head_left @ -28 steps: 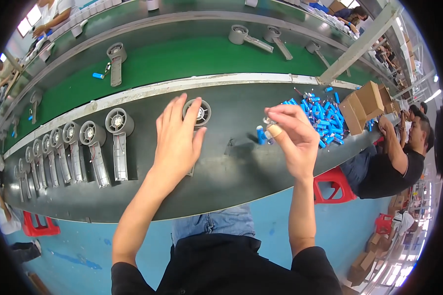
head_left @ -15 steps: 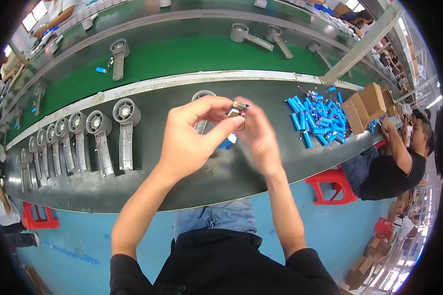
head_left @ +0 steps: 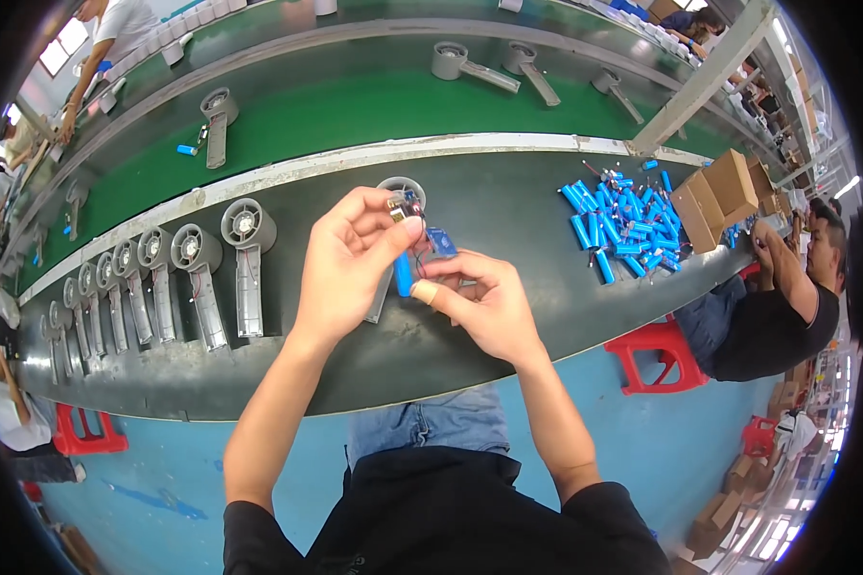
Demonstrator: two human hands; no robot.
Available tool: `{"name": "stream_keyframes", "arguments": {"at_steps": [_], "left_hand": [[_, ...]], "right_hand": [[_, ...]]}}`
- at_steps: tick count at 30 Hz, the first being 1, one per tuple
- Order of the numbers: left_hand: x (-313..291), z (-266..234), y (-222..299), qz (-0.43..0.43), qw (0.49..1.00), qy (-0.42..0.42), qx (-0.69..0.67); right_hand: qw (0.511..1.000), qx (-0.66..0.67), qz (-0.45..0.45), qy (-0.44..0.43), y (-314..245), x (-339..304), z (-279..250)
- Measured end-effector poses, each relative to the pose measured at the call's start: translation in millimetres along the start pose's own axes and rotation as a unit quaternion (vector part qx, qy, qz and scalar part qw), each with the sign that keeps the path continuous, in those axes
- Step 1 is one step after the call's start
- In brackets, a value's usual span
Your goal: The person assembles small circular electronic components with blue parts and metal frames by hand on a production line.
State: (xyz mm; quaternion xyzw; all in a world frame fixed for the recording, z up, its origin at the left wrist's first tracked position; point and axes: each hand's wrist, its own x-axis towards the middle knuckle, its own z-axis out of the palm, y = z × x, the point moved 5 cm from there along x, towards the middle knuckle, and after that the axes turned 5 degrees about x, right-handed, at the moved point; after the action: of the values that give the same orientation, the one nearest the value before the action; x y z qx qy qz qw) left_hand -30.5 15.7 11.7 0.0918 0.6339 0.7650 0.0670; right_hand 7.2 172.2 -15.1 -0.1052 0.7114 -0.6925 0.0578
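My left hand (head_left: 343,264) is closed, pinching a small circuit board (head_left: 398,208) between thumb and fingertips above the dark bench. Below the board, a blue cylindrical battery (head_left: 404,276) points downward, its lower end at the thumb of my right hand (head_left: 484,305). That hand is closed around the battery's end, its other fingers curled behind. A flat blue piece (head_left: 441,241) shows between the hands, near thin dark wires. Under my hands lies a grey fan housing (head_left: 408,188), its handle partly hidden by my left hand.
A row of grey fan housings (head_left: 248,225) with handles lines the bench to the left. A heap of blue batteries (head_left: 633,225) lies on the right beside an open cardboard box (head_left: 714,201). Beyond the bench rim, a green conveyor (head_left: 307,105) carries more housings. A co-worker (head_left: 777,297) sits at right.
My left hand has moved slightly left with the circuit board. My right hand has come down from beside the board to the blue battery, which is now plainly visible. Housings on the conveyor have shifted left.
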Motion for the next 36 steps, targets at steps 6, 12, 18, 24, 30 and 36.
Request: {"name": "stream_keyframes", "arguments": {"at_steps": [6, 12, 18, 24, 30, 36], "left_hand": [[-2.2, -10.8, -4.5, 0.008, 0.996, 0.043, -0.073], [-3.8, -20.8, -1.0, 0.023, 0.990, 0.095, -0.105], [-5.1, -7.3, -5.2, 0.021, 0.992, 0.060, -0.106], [-7.5, -0.8, -6.1, 0.015, 0.996, 0.057, -0.060], [-14.1, 4.1, 7.7, 0.113, 0.990, 0.081, 0.017], [-4.5, 0.8, -6.8, -0.072, 0.992, 0.039, -0.093]], "right_hand": [[0.991, 0.026, 0.131, 0.017, 8.4, 1.4, -10.9], [0.986, 0.127, 0.099, 0.049, 7.6, 3.3, -21.9], [0.977, 0.166, 0.086, -0.102, -3.1, 0.3, 7.0], [0.978, 0.156, 0.134, -0.030, 5.7, 4.1, 5.1], [0.978, 0.152, 0.143, -0.022, 2.0, 5.8, 1.0], [0.994, 0.050, -0.093, 0.024, -14.8, 2.3, -0.8]]}}
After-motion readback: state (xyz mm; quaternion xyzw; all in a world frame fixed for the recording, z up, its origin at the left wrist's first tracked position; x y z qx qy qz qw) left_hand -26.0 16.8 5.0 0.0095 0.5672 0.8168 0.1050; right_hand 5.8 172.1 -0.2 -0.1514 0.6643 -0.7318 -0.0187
